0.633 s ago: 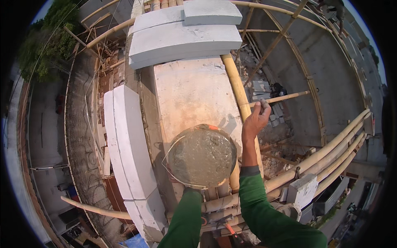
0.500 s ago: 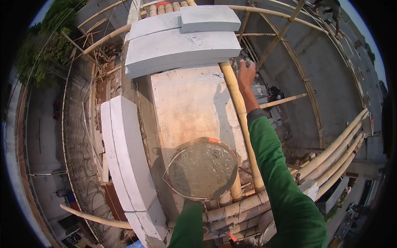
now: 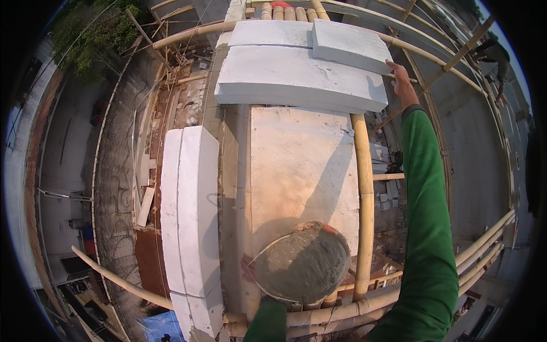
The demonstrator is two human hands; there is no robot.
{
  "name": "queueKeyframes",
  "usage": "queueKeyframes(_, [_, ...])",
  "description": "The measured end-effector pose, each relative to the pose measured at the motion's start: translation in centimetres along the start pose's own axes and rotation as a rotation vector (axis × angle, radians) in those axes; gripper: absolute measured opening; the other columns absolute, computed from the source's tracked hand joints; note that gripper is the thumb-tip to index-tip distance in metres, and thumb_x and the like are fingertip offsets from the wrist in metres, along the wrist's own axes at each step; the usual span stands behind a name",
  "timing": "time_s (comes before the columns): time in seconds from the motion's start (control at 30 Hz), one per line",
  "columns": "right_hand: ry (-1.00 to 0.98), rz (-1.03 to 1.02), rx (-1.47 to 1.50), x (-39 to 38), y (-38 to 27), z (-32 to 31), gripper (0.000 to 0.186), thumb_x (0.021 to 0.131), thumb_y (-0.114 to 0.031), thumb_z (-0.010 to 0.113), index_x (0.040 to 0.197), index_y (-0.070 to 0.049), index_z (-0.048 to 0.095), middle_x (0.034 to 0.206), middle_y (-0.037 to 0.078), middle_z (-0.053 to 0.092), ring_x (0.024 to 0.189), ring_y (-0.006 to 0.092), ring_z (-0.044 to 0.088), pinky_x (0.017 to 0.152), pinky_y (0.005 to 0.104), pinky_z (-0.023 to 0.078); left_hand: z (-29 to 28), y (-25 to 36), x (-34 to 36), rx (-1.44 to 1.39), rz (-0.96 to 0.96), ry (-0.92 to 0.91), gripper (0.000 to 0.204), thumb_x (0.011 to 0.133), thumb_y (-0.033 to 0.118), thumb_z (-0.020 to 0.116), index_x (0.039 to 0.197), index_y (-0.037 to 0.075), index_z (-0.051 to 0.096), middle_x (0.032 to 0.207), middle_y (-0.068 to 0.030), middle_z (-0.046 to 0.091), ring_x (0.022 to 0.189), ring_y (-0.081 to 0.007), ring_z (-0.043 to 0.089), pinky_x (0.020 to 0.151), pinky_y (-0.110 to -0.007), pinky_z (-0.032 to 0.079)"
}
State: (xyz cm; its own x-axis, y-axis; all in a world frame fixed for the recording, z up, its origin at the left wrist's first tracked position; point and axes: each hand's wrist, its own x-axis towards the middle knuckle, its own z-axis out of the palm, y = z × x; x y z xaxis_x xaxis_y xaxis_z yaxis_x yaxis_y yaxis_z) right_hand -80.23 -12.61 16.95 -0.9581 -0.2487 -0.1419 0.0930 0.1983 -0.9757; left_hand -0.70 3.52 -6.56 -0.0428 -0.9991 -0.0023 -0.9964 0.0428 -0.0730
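My right hand (image 3: 403,84) reaches far forward in a green sleeve. Its fingers are apart and touch the right end of the upper white block (image 3: 356,45). That block lies on top of a long white block (image 3: 296,71). Close to me sits a round bucket (image 3: 305,265) of wet grey mortar, its thin wire handle (image 3: 259,255) down at the left side. The left sleeve (image 3: 268,320) ends at the bucket's near edge. My left hand is mostly hidden there, and its fingers cannot be made out.
A pale flat board (image 3: 305,165) stretches between the bucket and the blocks. White blocks (image 3: 196,211) line a wall on the left. A bamboo pole (image 3: 363,211) borders the board, with a drop beyond it. A person (image 3: 494,60) is at the far right.
My right hand has gone forward from beyond the board's right edge to the upper block's end. Its bunched fingers have spread. The view has shifted, so the blocks and bucket appear farther right.
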Motion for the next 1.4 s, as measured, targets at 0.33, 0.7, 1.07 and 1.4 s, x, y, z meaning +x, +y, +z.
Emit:
queueKeyframes(0.33, [-0.12, -0.189, -0.017, -9.4, 3.3, 2.8, 0.091, 0.09, -0.065, 0.073, 0.152, -0.001, 0.051, 0.153, 0.017, 0.052, 0.131, 0.028, 0.053, 0.112, 0.0466, 0.038, 0.0, 0.4, 0.3, -0.004, -0.008, -0.012, 0.094, 0.1, 0.067, 0.044, 0.168, 0.006, 0.023, 0.168, -0.0147, 0.034, 0.151, -0.0334, 0.04, 0.121, -0.067, 0.026])
queueKeyframes(0.7, [0.021, -0.202, -0.446, 1.7, -0.5, 7.3, 0.136, 0.064, -0.064, 0.096, 0.158, 0.01, 0.031, 0.152, 0.032, 0.047, 0.137, 0.0429, 0.056, 0.113, 0.0505, 0.047, 0.1, -0.3, -0.4, 0.0, 0.0, -0.011, 0.094, 0.1, 0.066, 0.045, 0.167, 0.005, 0.024, 0.167, -0.0153, 0.035, 0.151, -0.0335, 0.04, 0.121, -0.067, 0.027])
queueKeyframes(1.07, [0.023, -0.262, -0.284, -3.1, 0.8, 6.6, 0.128, 0.064, -0.057, 0.098, 0.144, 0.022, 0.038, 0.135, 0.035, 0.059, 0.118, 0.0411, 0.068, 0.098, 0.0484, 0.058, 0.1, 0.0, 0.0, -0.011, -0.011, -0.01, 0.093, 0.099, 0.066, 0.047, 0.167, 0.005, 0.025, 0.167, -0.0159, 0.036, 0.151, -0.0336, 0.039, 0.12, -0.067, 0.027])
queueKeyframes(1.4, [0.011, -0.302, -0.623, -3.8, 0.0, 4.6, 0.13, 0.065, -0.06, 0.096, 0.144, 0.024, 0.036, 0.145, 0.038, 0.049, 0.133, 0.0443, 0.057, 0.105, 0.0501, 0.054, -1.3, 0.0, 0.7, 0.038, -0.02, 0.045, 0.093, 0.099, 0.065, 0.048, 0.166, 0.004, 0.025, 0.166, -0.0165, 0.036, 0.151, -0.0338, 0.039, 0.12, -0.066, 0.028])
